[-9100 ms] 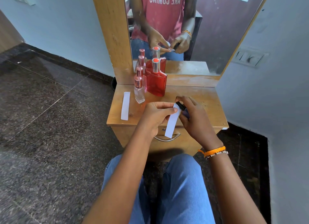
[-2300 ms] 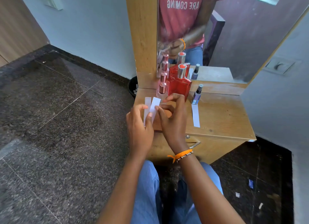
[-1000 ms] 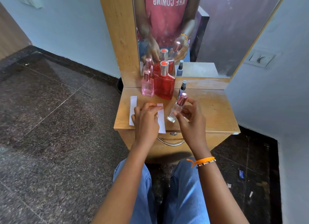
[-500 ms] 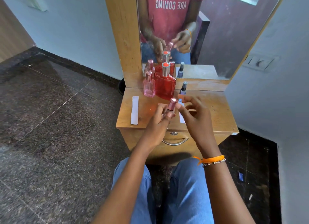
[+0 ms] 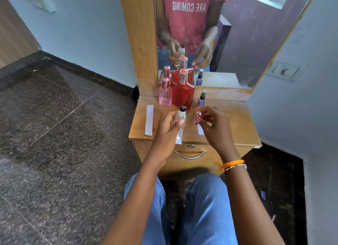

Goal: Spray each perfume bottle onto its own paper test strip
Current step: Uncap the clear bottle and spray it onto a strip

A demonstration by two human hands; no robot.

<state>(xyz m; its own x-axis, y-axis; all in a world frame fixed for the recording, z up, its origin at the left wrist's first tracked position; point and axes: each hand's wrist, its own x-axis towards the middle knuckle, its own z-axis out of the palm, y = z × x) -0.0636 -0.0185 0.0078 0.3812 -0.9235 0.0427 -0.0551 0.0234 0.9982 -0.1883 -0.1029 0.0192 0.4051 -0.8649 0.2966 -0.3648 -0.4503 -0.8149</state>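
Observation:
My left hand (image 5: 167,125) grips a clear perfume bottle (image 5: 180,120) above the wooden table, its black spray nozzle bare. My right hand (image 5: 212,125) pinches the bottle's pink metallic cap (image 5: 197,117) just to the right of it. One white paper strip (image 5: 149,119) lies at the table's left. A second strip (image 5: 178,140) shows below the held bottle, and a third strip (image 5: 200,130) is partly hidden under my right hand. A pink bottle (image 5: 165,94), a big red bottle (image 5: 182,92) and a small purple bottle (image 5: 201,99) stand at the back.
The small wooden table (image 5: 236,127) has a drawer with a metal handle (image 5: 190,154) and a mirror (image 5: 237,34) behind it. A grey wall stands close on the right. My knees in blue jeans are below the table edge.
The pink cap has come off the clear bottle: my right hand now holds it apart to the right, and the black nozzle is exposed. My left hand keeps the bottle.

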